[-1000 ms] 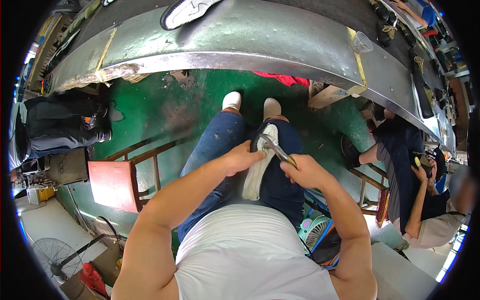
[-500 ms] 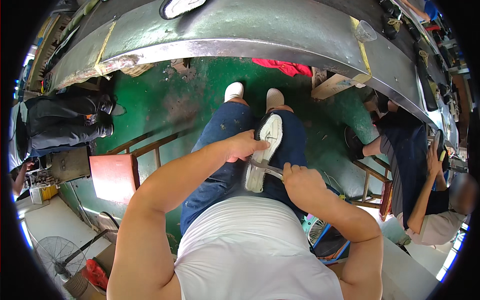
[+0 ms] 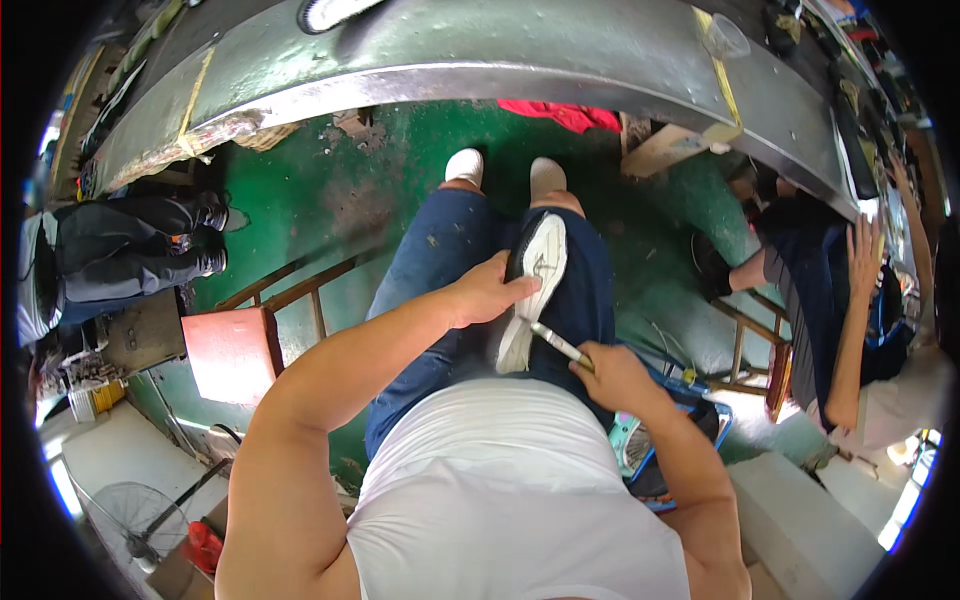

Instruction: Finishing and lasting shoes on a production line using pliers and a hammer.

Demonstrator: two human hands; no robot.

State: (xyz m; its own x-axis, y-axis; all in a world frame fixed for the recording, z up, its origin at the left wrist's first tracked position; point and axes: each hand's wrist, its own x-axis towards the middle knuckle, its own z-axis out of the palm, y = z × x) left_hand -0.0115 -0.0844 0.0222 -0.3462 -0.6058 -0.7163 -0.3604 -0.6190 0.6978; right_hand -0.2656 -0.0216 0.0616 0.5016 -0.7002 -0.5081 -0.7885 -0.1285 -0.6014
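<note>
A shoe (image 3: 543, 262) lies sole up across my lap, its bottom white and its side dark. Along its left edge, my left hand (image 3: 492, 290) grips it near the middle, thumb over the sole. My right hand (image 3: 617, 378) is closed round a slim pale-handled tool (image 3: 560, 344). That tool's dark tip reaches the narrow waist of the sole; its exact kind I cannot make out.
Ahead runs a metal-topped bench (image 3: 430, 60), with another shoe sole (image 3: 335, 12) and a clear cup (image 3: 725, 38). A red-topped stool (image 3: 232, 350) stands left, a wooden stool (image 3: 745, 345) right. People work on both sides. A fan (image 3: 135, 515) stands lower left.
The tool has swung to point more down to the right, and my right hand has moved down and slightly right. My left hand still holds the shoe.
</note>
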